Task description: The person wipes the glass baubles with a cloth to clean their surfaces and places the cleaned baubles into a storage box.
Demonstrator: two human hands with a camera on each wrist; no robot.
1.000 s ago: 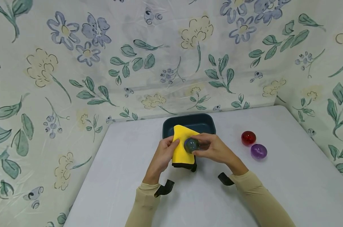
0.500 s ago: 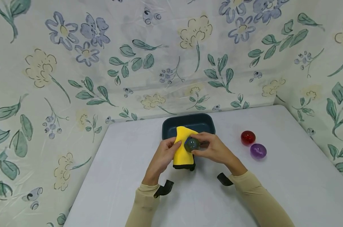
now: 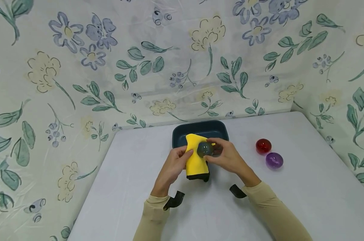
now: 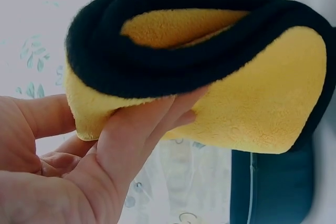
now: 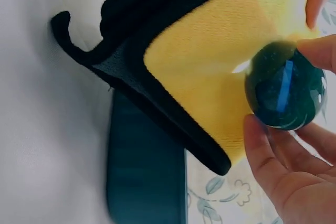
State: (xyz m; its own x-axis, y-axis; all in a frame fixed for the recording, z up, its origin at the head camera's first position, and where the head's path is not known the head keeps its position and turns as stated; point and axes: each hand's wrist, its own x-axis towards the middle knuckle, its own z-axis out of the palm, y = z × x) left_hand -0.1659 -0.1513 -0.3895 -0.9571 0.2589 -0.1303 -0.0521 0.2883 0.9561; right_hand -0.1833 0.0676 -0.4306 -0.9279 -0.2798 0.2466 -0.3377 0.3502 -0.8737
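In the head view my left hand [image 3: 173,166] grips a yellow cloth [image 3: 196,166] with black edging, its thumb on the near face. The left wrist view shows the cloth folded over, with fingers [image 4: 139,129] behind it. A dark teal glass ball [image 5: 285,86] is pinched between the thumb and fingers of my right hand [image 3: 227,154]. The ball lies up against the cloth's yellow side, above the table. Behind both hands stands a dark teal tray [image 3: 177,136], partly covered by the cloth.
To the right on the white table [image 3: 133,160] lie a red glass ball [image 3: 263,146] and a purple one [image 3: 274,160], side by side. A flower-printed sheet [image 3: 169,60] hangs behind the table and along its sides.
The ball and right hand have shifted slightly up and right across the cloth. The cloth's lower edge has moved a little too. The left hand keeps its grip.
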